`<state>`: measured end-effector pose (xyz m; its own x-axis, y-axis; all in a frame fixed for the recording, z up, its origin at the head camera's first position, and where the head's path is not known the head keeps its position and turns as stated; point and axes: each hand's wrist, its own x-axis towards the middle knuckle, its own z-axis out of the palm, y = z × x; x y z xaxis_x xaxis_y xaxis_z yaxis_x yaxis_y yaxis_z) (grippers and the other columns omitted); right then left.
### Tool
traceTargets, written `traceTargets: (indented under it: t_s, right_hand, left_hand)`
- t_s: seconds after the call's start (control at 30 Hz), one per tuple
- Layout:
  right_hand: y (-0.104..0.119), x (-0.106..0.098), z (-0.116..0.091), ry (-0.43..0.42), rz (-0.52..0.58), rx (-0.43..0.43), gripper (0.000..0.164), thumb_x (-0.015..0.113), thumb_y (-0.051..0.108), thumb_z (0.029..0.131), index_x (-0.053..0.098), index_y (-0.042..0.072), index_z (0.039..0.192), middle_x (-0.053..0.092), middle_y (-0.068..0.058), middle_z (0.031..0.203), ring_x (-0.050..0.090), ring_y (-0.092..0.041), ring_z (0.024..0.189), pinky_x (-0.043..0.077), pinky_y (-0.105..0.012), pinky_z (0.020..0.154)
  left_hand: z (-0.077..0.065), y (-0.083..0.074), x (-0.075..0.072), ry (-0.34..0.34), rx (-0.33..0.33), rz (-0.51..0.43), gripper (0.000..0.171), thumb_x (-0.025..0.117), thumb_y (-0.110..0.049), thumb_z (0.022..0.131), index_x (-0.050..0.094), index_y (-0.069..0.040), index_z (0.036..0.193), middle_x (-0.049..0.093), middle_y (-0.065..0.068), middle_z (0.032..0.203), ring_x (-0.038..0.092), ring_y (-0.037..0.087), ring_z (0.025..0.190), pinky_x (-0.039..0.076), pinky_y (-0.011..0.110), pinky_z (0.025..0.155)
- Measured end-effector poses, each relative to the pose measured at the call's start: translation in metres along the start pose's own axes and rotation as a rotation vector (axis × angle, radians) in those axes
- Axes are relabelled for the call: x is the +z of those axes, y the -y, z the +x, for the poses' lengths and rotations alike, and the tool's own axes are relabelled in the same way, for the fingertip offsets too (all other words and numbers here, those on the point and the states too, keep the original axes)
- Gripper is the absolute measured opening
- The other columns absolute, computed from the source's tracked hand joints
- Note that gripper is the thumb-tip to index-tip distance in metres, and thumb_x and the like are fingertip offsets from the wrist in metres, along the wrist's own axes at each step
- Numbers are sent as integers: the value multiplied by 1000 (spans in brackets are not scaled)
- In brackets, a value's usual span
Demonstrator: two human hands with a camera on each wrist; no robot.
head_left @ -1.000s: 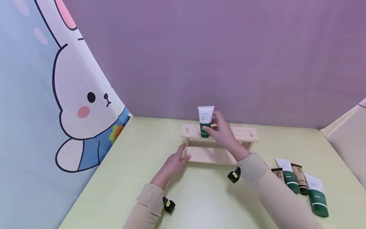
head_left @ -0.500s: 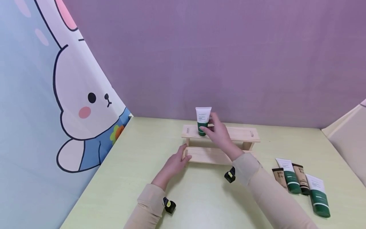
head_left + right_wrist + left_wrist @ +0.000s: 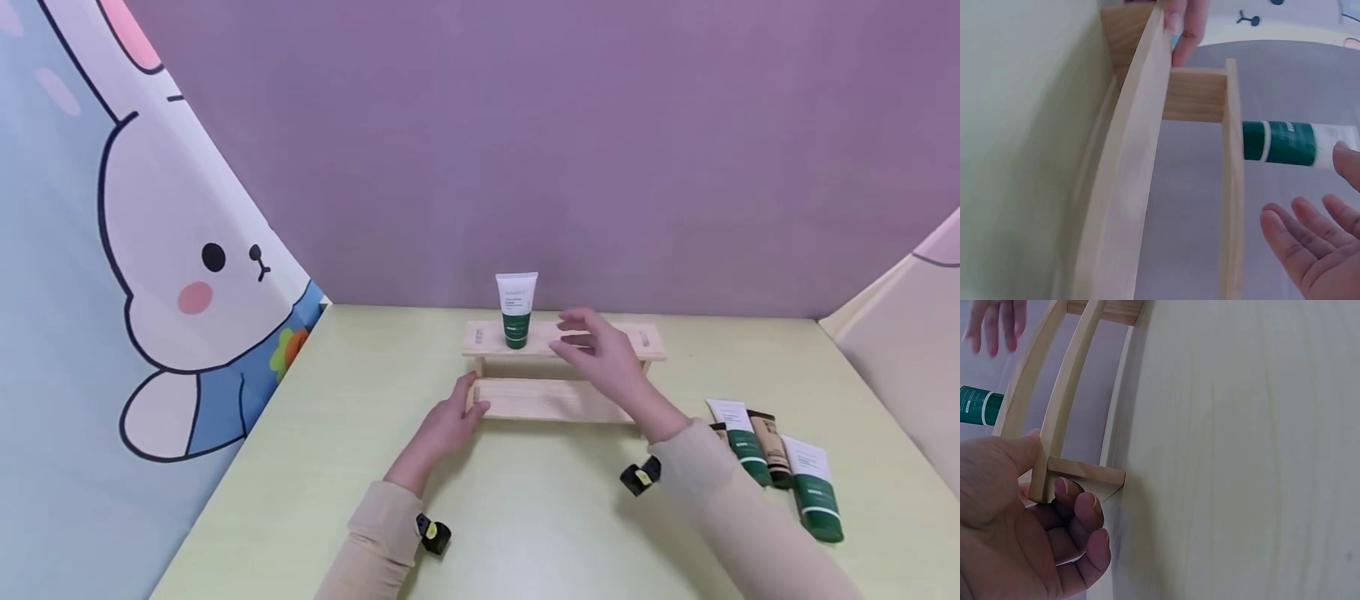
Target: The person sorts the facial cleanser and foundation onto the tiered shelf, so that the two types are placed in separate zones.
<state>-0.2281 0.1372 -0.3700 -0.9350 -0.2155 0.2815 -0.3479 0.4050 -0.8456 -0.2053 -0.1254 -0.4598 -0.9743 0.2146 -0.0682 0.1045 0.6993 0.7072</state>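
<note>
A white and green squeeze tube (image 3: 516, 310) stands upright, cap down, on the upper board of a two-step wooden rack (image 3: 555, 400), left of its middle. My left hand (image 3: 448, 423) grips the left end of the rack's lower board; in the left wrist view, its thumb lies over the board (image 3: 1063, 394) and the fingers curl beneath. To the right of the tube, apart from it, my right hand (image 3: 606, 360) hovers over the rack with nothing in it. In the right wrist view its fingers (image 3: 1310, 234) are spread and loosely bent beside the tube (image 3: 1294, 142).
Several tubes lie on the table to the right of the rack: a large green and white one (image 3: 813, 492), another green and white one (image 3: 742, 442) and brown ones (image 3: 771, 450), one partly behind the right sleeve (image 3: 701, 467). A purple backdrop (image 3: 525, 150) rises behind the table.
My right hand has let go of the tube and drawn back to the right. The tube now stands alone on the upper board, slightly further left. My left hand keeps its grip on the rack.
</note>
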Motion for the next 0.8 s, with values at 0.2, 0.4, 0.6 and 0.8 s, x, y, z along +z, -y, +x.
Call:
traceTargets:
  t_s: [0.2, 0.4, 0.6, 0.8]
  right_hand:
    - [-15, -32, -32, -7, -46, -11, 37, 68, 20, 94, 58, 3, 125, 63, -18, 123, 66, -31, 105, 54, -29, 84]
    - [-29, -65, -63, -11, -128, 52, 32, 64, 25, 97, 60, 6, 122, 64, -13, 118, 65, -29, 101, 52, -20, 79]
    - [-40, -92, -91, -34, -325, 87, 30, 59, 25, 99, 60, 5, 123, 66, -14, 115, 67, -33, 96, 53, -25, 72]
    - [-56, -108, -109, -44, -468, 101, 28, 59, 16, 99, 60, 1, 122, 68, -18, 108, 68, -33, 88, 53, -29, 65]
  left_hand:
    - [0, 0, -1, 4, 2, -3, 61, 48, -40, 102, 24, -15, 153, 55, 26, 133, 51, 43, 123, 40, 56, 101]
    - [0, 1, -1, -1, 16, 6, 61, 47, -40, 103, 24, -15, 153, 56, 26, 132, 53, 44, 121, 41, 57, 100]
    - [0, 1, 0, 5, 9, -4, 60, 47, -38, 103, 23, -17, 154, 56, 24, 134, 52, 42, 123, 40, 57, 100]
    - [1, 1, -1, 14, 14, -11, 60, 46, -38, 103, 22, -16, 154, 52, 25, 137, 50, 43, 124, 39, 58, 100]
